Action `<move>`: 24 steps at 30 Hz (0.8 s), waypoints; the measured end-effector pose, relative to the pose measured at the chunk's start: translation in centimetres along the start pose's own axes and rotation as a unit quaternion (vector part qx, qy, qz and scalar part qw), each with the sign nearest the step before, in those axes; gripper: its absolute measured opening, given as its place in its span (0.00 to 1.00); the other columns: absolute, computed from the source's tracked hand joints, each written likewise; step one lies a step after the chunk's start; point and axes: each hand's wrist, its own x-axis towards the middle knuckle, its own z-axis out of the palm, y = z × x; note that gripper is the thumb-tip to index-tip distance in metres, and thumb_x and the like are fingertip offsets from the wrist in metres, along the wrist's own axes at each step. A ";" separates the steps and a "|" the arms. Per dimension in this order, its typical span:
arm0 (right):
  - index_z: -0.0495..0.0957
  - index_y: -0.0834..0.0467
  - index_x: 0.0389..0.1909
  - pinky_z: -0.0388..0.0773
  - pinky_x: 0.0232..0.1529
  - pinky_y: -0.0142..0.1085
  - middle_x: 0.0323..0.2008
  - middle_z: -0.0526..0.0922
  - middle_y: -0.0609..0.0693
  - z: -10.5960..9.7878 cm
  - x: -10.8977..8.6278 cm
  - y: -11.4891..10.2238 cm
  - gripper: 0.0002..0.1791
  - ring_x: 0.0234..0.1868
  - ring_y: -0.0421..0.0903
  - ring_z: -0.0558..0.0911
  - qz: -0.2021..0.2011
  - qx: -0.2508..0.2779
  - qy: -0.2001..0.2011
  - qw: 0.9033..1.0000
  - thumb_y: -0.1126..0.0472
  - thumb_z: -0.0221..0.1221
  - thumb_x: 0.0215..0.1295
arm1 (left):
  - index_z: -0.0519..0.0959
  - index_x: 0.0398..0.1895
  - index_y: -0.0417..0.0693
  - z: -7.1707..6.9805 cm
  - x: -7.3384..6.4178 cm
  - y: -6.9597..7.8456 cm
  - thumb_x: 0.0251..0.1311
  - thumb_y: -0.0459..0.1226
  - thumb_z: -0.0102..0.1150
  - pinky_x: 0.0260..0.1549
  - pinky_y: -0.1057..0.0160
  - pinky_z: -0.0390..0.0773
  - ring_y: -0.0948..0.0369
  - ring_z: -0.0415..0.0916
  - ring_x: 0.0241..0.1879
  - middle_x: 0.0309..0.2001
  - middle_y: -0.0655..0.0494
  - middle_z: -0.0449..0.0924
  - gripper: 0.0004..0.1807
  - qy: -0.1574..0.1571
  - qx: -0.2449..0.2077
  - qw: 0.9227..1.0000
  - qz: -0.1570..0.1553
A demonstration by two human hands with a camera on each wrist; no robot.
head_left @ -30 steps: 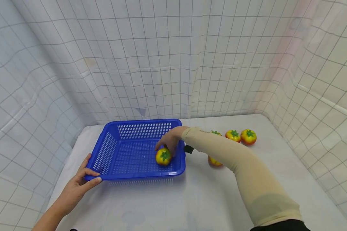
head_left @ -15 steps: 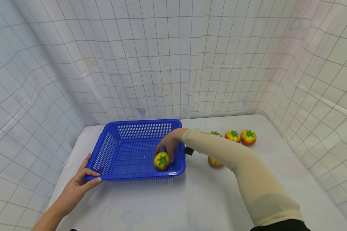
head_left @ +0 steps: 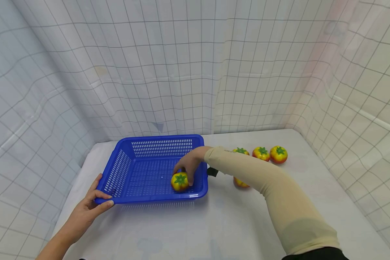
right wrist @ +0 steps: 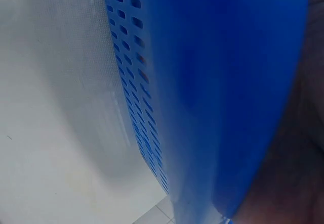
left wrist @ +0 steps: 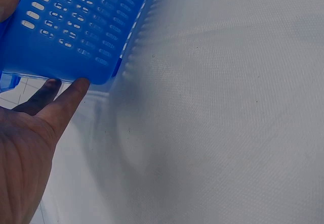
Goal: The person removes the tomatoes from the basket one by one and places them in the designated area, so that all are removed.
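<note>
A blue plastic basket with slotted walls stands on the white table. My left hand pinches its near left corner, thumb at the front edge and forefinger over the rim. In the left wrist view, two fingertips rest under the basket's corner. Inside the basket, near its right end, my right hand reaches over the right rim and holds a yellow-and-red tomato with a green star-shaped top. The right wrist view is mostly filled by the basket's outer wall; the tomato is hidden there.
To the right of the basket lie two tomatoes side by side, a left one and a right one. My sleeved right forearm partly covers a back tomato and a front tomato. Gridded white curtains surround the table.
The right hand and its tomato have moved slightly left and toward the basket's near wall, and lower. The left hand and the basket have stayed in place.
</note>
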 end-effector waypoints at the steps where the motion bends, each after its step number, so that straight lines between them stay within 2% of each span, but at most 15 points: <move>1: 0.68 0.37 0.73 0.68 0.67 0.44 0.65 0.75 0.43 0.0 0.0 0.0 0.43 0.61 0.42 0.73 -0.004 0.004 0.000 1.000 0.51 0.76 0.57 | 0.71 0.51 0.34 0.0 0.0 0.0 0.76 0.36 0.56 0.49 0.81 0.69 0.21 0.34 0.72 0.81 0.73 0.24 0.12 0.000 0.001 1.000 0.000; 13: 0.68 0.34 0.71 0.70 0.65 0.41 0.61 0.75 0.44 0.0 -0.1 0.2 0.41 0.60 0.41 0.73 -0.018 0.044 -0.016 0.999 0.56 0.75 0.58 | 0.71 0.52 0.34 0.0 0.0 -0.1 0.75 0.36 0.56 0.49 0.82 0.69 0.22 0.33 0.73 0.81 0.73 0.23 0.13 0.001 -0.004 1.000 -0.005; 19: 0.69 0.35 0.69 0.78 0.55 0.36 0.62 0.74 0.47 0.1 -0.1 0.4 0.40 0.58 0.43 0.74 -0.031 0.083 -0.026 0.996 0.61 0.74 0.59 | 0.71 0.52 0.34 0.0 0.0 -0.1 0.75 0.36 0.57 0.49 0.82 0.69 0.22 0.33 0.73 0.81 0.73 0.23 0.13 0.003 0.001 1.000 -0.005; 24: 0.71 0.35 0.69 0.80 0.51 0.33 0.61 0.74 0.49 0.2 -0.1 0.4 0.40 0.58 0.44 0.75 -0.041 0.103 -0.029 0.993 0.63 0.74 0.59 | 0.71 0.51 0.35 0.0 0.0 -0.1 0.75 0.36 0.56 0.49 0.82 0.69 0.21 0.33 0.72 0.81 0.73 0.24 0.12 0.003 0.002 1.000 -0.002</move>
